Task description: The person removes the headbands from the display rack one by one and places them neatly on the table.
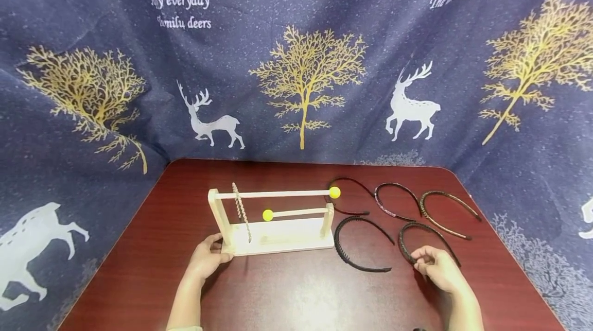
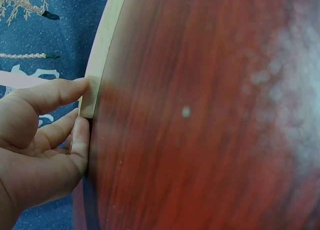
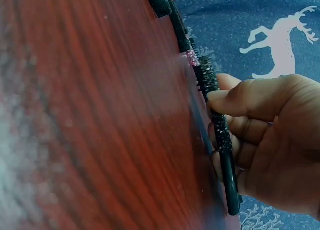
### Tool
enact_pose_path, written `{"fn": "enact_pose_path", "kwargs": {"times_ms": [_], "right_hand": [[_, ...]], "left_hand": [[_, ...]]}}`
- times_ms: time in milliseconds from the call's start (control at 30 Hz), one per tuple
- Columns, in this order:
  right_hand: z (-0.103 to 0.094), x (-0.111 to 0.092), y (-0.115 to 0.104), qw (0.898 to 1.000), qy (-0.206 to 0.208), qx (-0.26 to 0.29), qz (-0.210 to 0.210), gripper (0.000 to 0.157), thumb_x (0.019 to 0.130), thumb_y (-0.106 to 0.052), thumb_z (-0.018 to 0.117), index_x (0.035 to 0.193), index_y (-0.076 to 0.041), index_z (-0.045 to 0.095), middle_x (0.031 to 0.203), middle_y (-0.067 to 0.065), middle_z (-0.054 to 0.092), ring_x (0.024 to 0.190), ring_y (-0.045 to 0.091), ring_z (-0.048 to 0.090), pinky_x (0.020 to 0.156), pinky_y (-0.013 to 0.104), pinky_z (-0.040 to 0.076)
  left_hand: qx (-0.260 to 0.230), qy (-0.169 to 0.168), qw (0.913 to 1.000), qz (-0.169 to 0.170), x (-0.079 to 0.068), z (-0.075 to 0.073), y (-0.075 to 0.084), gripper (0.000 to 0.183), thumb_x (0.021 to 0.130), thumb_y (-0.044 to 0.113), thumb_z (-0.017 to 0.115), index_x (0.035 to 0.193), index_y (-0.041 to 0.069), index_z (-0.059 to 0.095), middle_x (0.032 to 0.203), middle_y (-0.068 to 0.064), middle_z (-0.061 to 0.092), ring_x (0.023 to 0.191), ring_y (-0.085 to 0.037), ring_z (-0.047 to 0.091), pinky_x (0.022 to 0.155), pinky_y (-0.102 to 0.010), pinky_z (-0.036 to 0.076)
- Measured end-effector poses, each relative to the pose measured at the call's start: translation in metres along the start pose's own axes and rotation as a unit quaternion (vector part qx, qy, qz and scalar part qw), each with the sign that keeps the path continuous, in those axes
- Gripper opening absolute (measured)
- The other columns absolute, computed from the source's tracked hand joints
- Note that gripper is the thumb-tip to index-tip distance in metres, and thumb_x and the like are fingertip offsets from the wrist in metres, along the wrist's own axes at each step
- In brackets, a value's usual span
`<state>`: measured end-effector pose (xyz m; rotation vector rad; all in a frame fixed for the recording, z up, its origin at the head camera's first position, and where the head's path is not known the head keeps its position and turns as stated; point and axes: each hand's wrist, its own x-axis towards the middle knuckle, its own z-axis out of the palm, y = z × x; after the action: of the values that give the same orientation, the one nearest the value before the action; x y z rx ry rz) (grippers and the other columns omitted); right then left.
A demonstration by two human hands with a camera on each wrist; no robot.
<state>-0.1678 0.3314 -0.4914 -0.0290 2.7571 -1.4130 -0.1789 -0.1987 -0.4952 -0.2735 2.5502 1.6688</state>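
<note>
A pale wooden stand (image 1: 296, 237) has two white rods tipped with yellow balls. On its upper rod hangs a beaded headband (image 1: 240, 208), near the left post. My left hand (image 1: 207, 258) holds the left front corner of the base, thumb on top in the left wrist view, where the base edge (image 2: 98, 60) shows. At the right, my right hand (image 1: 437, 268) pinches a black headband with glittering stones (image 3: 223, 135) between thumb and fingers. In the head view, that headband's curve faces left, and my hand hides part of its near arm.
Between stand and right hand lies a black toothed headband (image 1: 340, 249). Behind are a dark red headband (image 1: 354, 213), a pink-patterned headband (image 1: 378, 201) and a gold-brown headband (image 1: 423, 208). A blue cloth (image 1: 259, 130) with deer and trees hangs beyond the red-brown table (image 1: 278, 300).
</note>
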Motion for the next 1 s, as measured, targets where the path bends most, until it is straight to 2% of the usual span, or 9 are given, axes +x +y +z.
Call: {"fn": "enact_pose_path", "kwargs": {"times_ms": [267, 367, 500, 600, 833, 1000], "right_hand": [[0.002, 0.008, -0.003, 0.998, -0.051, -0.007, -0.032, 0.018, 0.071, 0.011, 0.062, 0.088, 0.006, 0.061, 0.068, 0.006, 0.056, 0.055, 0.011, 0.051, 0.051, 0.025, 0.042], [0.003, 0.010, -0.003, 0.999, -0.040, -0.009, -0.025, 0.017, 0.073, 0.011, 0.062, 0.089, 0.005, 0.061, 0.069, 0.007, 0.056, 0.054, 0.012, 0.051, 0.050, 0.026, 0.042], [0.003, 0.008, 0.000, 1.000, -0.003, -0.018, -0.006, 0.017, 0.075, 0.011, 0.062, 0.090, 0.004, 0.061, 0.070, 0.007, 0.057, 0.053, 0.013, 0.051, 0.051, 0.026, 0.042], [0.002, 0.007, 0.001, 1.000, 0.003, -0.020, 0.006, 0.017, 0.075, 0.011, 0.063, 0.090, 0.004, 0.061, 0.069, 0.007, 0.057, 0.053, 0.013, 0.051, 0.051, 0.026, 0.041], [0.003, 0.013, -0.003, 0.999, -0.049, 0.007, -0.023, 0.018, 0.073, 0.009, 0.062, 0.091, 0.007, 0.060, 0.068, 0.007, 0.055, 0.052, 0.013, 0.050, 0.047, 0.026, 0.041], [0.005, 0.015, -0.006, 0.998, -0.060, 0.011, -0.015, 0.020, 0.072, 0.009, 0.062, 0.092, 0.007, 0.060, 0.068, 0.007, 0.056, 0.052, 0.015, 0.050, 0.046, 0.026, 0.041]], "left_hand": [[-0.002, 0.000, 1.0000, -0.001, 0.002, -0.001, -0.001, 0.069, 0.071, -0.001, 0.071, 0.132, -0.010, 0.040, 0.110, -0.025, 0.049, 0.099, -0.035, 0.052, 0.080, -0.048, 0.043], [-0.007, 0.002, 1.0000, 0.000, 0.002, 0.000, -0.002, 0.068, 0.071, 0.000, 0.071, 0.132, -0.010, 0.041, 0.109, -0.025, 0.049, 0.098, -0.034, 0.052, 0.079, -0.046, 0.043], [-0.008, 0.003, 1.0000, -0.003, 0.001, 0.000, -0.004, 0.068, 0.071, -0.001, 0.071, 0.132, -0.009, 0.041, 0.110, -0.024, 0.048, 0.098, -0.033, 0.052, 0.078, -0.045, 0.043], [-0.008, 0.002, 1.0000, -0.004, 0.000, -0.001, -0.004, 0.068, 0.071, -0.001, 0.071, 0.132, -0.008, 0.041, 0.110, -0.024, 0.048, 0.098, -0.033, 0.052, 0.079, -0.046, 0.043], [-0.015, 0.003, 0.9999, -0.003, 0.000, -0.001, -0.003, 0.067, 0.072, -0.001, 0.070, 0.132, -0.008, 0.041, 0.111, -0.024, 0.048, 0.099, -0.033, 0.052, 0.080, -0.046, 0.043], [-0.014, 0.002, 0.9999, 0.002, 0.001, 0.000, -0.003, 0.067, 0.071, -0.002, 0.070, 0.131, -0.010, 0.041, 0.109, -0.025, 0.048, 0.098, -0.033, 0.053, 0.078, -0.044, 0.045]]}}
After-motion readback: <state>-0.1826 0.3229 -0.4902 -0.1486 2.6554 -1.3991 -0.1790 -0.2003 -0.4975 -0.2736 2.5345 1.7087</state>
